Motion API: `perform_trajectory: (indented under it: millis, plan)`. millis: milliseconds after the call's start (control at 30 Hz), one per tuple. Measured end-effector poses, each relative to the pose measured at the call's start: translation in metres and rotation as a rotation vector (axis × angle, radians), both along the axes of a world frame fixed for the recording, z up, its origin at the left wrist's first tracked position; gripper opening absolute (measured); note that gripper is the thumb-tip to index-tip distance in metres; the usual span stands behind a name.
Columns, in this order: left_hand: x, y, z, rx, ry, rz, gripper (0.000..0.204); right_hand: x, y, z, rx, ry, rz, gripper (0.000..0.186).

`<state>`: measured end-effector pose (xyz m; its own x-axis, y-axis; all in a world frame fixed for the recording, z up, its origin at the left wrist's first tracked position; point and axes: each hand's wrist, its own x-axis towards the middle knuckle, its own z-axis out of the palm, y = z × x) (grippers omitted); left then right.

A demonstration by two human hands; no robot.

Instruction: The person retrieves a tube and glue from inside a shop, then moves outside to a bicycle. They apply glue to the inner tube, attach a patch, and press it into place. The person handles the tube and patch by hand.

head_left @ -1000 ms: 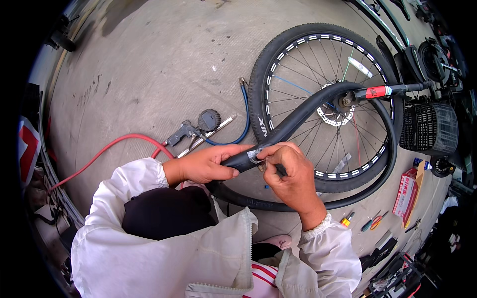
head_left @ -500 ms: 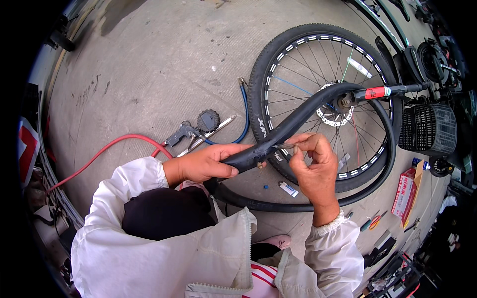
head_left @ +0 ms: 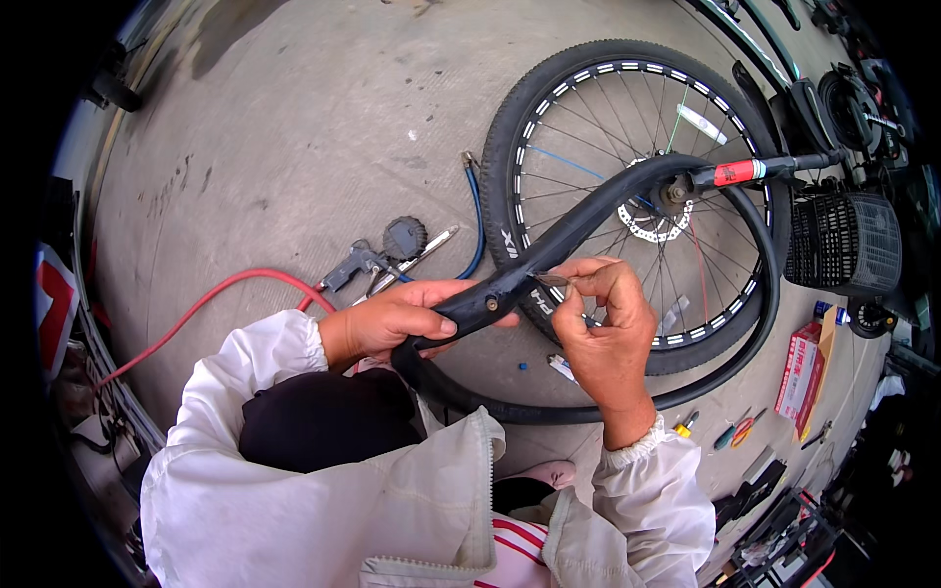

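A puffed-out black inner tube point(head_left: 578, 227) crosses in front of me and loops over a bicycle wheel point(head_left: 503, 167) that lies flat. My left hand point(head_left: 397, 318) is closed around the tube's near part, thumb on top, beside the valve stem point(head_left: 492, 303). Just right of the valve, my right hand point(head_left: 613, 333) pinches a small flat, pointed piece point(head_left: 552, 280) between thumb and fingertips. Its tip is at the tube's surface; whether it is a patch or a blade I cannot make out. A darker smear marks the rubber there.
A grey inflator gun point(head_left: 355, 265) with a round gauge point(head_left: 404, 237), a red hose point(head_left: 225, 284) and a blue hose point(head_left: 480, 216) lie left. Right are a red box point(head_left: 801, 372), orange-handled scissors point(head_left: 749, 428), a yellow-handled tool point(head_left: 684, 425) and a black basket point(head_left: 845, 243).
The tube has rolled in my left hand, so its valve now faces up towards me. My right hand has shifted slightly left, still pinching the small piece. The yellow-handled tool shows more fully.
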<state>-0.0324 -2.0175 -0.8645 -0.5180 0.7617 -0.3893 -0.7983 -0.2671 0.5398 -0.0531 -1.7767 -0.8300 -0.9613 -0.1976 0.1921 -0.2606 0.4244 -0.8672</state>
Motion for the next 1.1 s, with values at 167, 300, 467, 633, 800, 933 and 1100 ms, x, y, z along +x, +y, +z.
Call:
perform_trajectory:
  millis: [167, 300, 467, 633, 800, 933, 1100]
  plan:
    - [0.002, -0.002, -0.008, 0.010, -0.057, -0.027, 0.069, -0.009, -0.012, -0.002, 0.145, 0.250, 0.280, 0.022]
    - [0.004, -0.001, -0.002, 0.015, -0.111, -0.021, 0.069, -0.004, -0.006, -0.004, 0.173, 0.209, 0.356, 0.022]
    - [0.001, 0.000, -0.001, 0.110, -0.193, 0.063, 0.072, 0.000, 0.007, -0.003, 0.103, 0.135, 0.216, 0.026]
    - [0.007, -0.002, -0.012, 0.222, -0.345, 0.095, 0.076, -0.007, -0.001, -0.008, 0.078, 0.233, -0.015, 0.024]
    - [0.009, -0.003, -0.019, 0.222, -0.356, 0.127, 0.076, 0.000, -0.008, -0.019, 0.202, 0.392, 0.171, 0.028]
    - [0.010, -0.003, -0.022, 0.250, -0.370, 0.139, 0.076, 0.007, -0.004, -0.013, 0.179, 0.260, 0.230, 0.027]
    - [0.008, -0.001, -0.020, 0.236, -0.353, 0.087, 0.076, -0.007, -0.003, 0.002, 0.124, 0.337, -0.001, 0.026]
